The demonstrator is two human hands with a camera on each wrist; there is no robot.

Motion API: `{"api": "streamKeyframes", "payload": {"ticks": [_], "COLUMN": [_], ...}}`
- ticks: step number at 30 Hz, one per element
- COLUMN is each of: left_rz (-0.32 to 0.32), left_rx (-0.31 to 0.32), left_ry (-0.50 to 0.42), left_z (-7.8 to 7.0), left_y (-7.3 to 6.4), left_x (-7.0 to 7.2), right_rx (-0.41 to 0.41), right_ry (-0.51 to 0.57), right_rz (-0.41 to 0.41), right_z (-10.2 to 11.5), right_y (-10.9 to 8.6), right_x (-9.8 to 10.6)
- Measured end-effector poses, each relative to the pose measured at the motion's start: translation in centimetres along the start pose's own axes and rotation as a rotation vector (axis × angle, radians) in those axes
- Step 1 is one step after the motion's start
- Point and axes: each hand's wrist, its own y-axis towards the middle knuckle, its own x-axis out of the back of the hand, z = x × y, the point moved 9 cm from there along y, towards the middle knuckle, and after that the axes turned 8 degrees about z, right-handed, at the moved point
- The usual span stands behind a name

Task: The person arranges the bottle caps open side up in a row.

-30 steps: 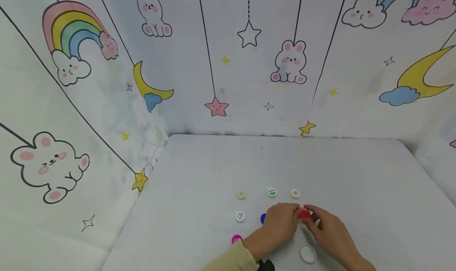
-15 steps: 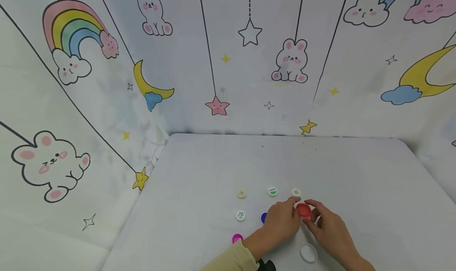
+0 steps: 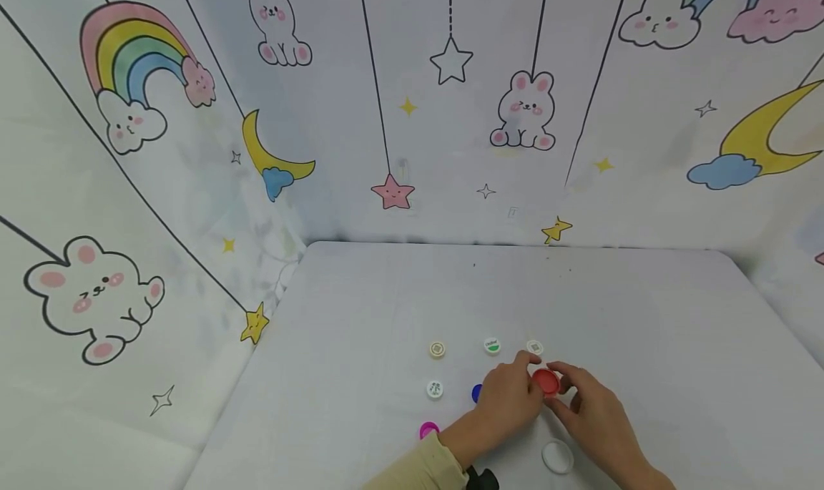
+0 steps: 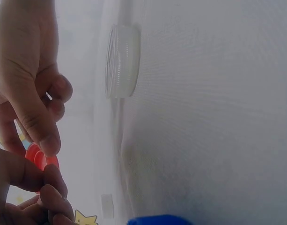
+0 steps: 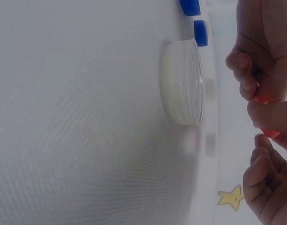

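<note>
Both hands hold a round red cap (image 3: 546,383), its recessed round face toward the head camera. My right hand (image 3: 595,415) pinches its right edge between thumb and fingers. At its left edge is my left hand (image 3: 511,397), index finger pointing outward; its thumb is hidden in the head view. In the left wrist view the right thumb (image 4: 47,143) overlaps the red cap (image 4: 36,155). Below the hands lies a whitish lid (image 3: 557,457), ridged round its side in the right wrist view. Just beyond the left index finger sits a small white cap (image 3: 535,347).
Left of the hands lie a cream cap (image 3: 437,349), a white-and-green cap (image 3: 492,345), a white printed cap (image 3: 434,389), a partly covered blue cap (image 3: 476,393) and a magenta cap (image 3: 428,430). A black object (image 3: 483,479) shows by the left sleeve.
The red cap has tilted so that its round face shows, and has shifted slightly left. The left index finger has reached outward from the cap. The other caps lie as before.
</note>
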Motion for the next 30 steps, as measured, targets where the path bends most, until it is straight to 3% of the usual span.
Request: {"api": "streamKeyframes", "payload": {"ticks": [9,20,24,30], "left_rz": [0.028,0.083,0.103,0.126], "left_rx": [0.001,-0.017,-0.016,-0.041], "left_ry": [-0.025,0.197,0.226,0.324], "left_z": [0.5,0.5,0.5,0.2], "left_y": [0.1,0.4,0.5,0.4], "left_x": [-0.4,-1.6,-1.9,-2.2], "right_rx": [0.042,0.008,-0.058,-0.167], "right_ry": [-0.042,-0.041,-0.028,-0.039], "right_rz": [-0.026,0.021,0.080,0.234], "right_z": [0.1,-0.9,-1.3,-2.2], "right_y": [0.0,-0.1,-0.1,-0.2], "right_x": [0.2,-0.8,-1.2,-2.3]}}
